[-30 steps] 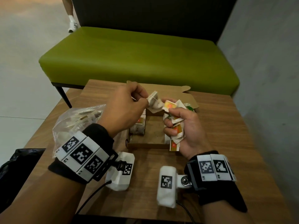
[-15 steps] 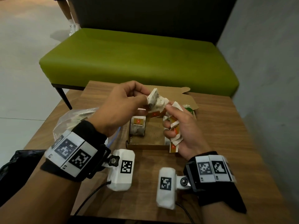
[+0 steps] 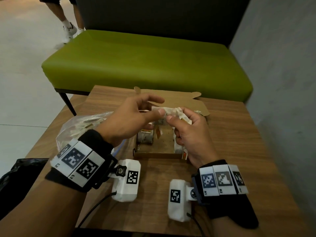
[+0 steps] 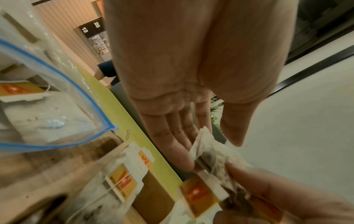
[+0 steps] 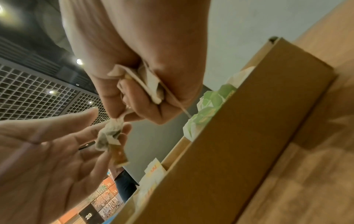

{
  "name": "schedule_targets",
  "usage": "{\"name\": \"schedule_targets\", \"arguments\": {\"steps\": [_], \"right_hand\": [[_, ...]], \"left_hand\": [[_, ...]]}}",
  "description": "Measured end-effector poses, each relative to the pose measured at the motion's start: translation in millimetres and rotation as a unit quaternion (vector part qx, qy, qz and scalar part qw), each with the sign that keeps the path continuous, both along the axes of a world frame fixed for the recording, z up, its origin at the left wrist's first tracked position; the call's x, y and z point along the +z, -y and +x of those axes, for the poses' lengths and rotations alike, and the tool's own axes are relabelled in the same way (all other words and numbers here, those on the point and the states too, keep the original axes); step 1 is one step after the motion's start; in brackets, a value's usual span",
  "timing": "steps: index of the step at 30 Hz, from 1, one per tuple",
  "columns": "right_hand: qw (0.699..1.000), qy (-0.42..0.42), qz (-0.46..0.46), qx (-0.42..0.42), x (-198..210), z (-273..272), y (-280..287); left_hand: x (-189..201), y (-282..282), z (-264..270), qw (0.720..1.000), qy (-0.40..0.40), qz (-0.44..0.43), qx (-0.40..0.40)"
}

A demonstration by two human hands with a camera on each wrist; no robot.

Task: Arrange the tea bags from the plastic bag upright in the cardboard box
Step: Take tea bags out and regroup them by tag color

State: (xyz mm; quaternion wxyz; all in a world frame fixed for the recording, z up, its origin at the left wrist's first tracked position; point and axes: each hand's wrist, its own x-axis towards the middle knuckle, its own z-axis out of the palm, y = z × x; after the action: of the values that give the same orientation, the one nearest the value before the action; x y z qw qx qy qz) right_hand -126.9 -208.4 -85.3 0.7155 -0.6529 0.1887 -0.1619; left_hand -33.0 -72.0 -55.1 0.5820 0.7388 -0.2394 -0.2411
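Observation:
A crumpled white tea bag (image 3: 171, 110) is held over the open cardboard box (image 3: 153, 153). My left hand (image 3: 159, 107) pinches its left end between thumb and fingers, and its orange tag (image 3: 159, 132) dangles below. My right hand (image 3: 177, 115) pinches the other end while its curled fingers grip a bundle of tea bags (image 5: 151, 84). In the left wrist view the tea bag (image 4: 212, 153) lies against my straight fingers (image 4: 184, 153). A few tea bags (image 3: 145, 137) stand at the box's left end. Green-tagged ones (image 5: 210, 98) sit at its far right. The clear plastic bag (image 3: 80, 125) lies on the left with more tea bags.
The box sits mid-way on a small wooden table (image 3: 239, 151), its lid (image 3: 179, 100) folded back. A green bench (image 3: 145, 65) stands close behind. A grey wall (image 3: 282, 82) borders the right. A black bag (image 3: 15, 171) lies low left. A person's legs (image 3: 70, 23) pass behind the bench.
The left hand lowered the tea bag to the right hand. Both hands now hold it stretched flat between them, its tag hanging free. Someone has walked in behind the bench.

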Motion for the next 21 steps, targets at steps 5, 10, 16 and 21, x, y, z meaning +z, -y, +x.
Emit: {"name": "schedule_targets", "arguments": {"steps": [5,10,16,21], "right_hand": [[0.999,0.010,0.043,-0.020,-1,1,1],[0.998,0.030,0.046,-0.004,6,-2,5],[0.997,0.051,0.049,0.010,8,-1,6],[0.997,0.031,0.064,0.028,3,-2,10]], "left_hand": [[-4,-1,1,0.995,0.072,0.076,-0.005],[1,-2,-1,0.994,0.100,0.038,-0.009],[5,6,-4,0.983,0.182,0.004,0.012],[8,3,-2,0.993,0.090,-0.072,0.040]]}}
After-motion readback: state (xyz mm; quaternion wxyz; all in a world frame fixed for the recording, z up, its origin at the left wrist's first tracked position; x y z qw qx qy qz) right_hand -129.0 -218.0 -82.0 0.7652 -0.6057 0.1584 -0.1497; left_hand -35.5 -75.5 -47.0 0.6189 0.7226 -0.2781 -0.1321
